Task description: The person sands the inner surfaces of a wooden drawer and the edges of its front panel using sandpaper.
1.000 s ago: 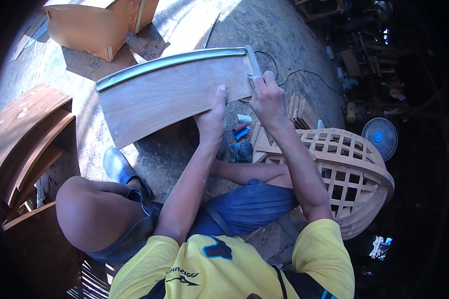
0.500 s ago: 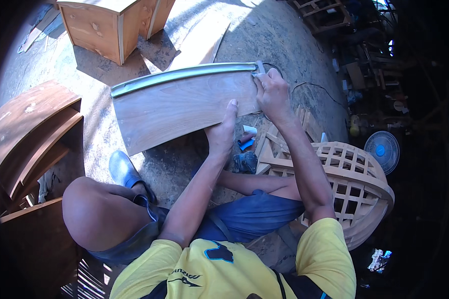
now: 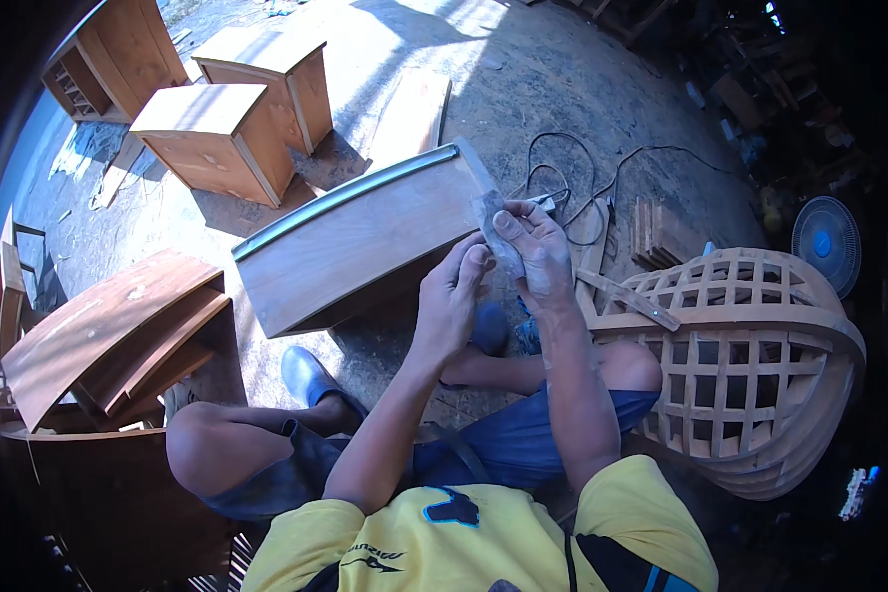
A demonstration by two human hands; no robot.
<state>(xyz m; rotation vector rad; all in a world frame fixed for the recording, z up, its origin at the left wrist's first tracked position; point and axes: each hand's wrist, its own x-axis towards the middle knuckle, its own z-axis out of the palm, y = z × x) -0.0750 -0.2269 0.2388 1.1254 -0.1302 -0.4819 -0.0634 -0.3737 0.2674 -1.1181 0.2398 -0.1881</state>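
In front of me stands a curved-front wooden piece [image 3: 365, 212], like a drawer, with a green strip [image 3: 345, 202] along its far top edge. My right hand [image 3: 541, 252], near the piece's right end, pinches a thin, limp grey sheet [image 3: 501, 235] between thumb and fingers. Whether it is sandpaper or another sheet I cannot tell. My left hand [image 3: 452, 296] is closed just left of the sheet, thumb against curled fingers. Anything between those fingers is hidden. Both hands are apart from the green strip.
Wooden cabinets [image 3: 207, 138] stand at the far left, and a reddish-brown curved wooden piece [image 3: 113, 306] lies nearer. A latticed wooden frame [image 3: 745, 365] sits at my right, with a fan [image 3: 826, 247] behind it. A cable [image 3: 602, 187] loops over the floor.
My left hand has let go of the wooden piece's lower edge and come beside the right. My right hand has moved down off the strip's end with the grey sheet. The view has shifted.
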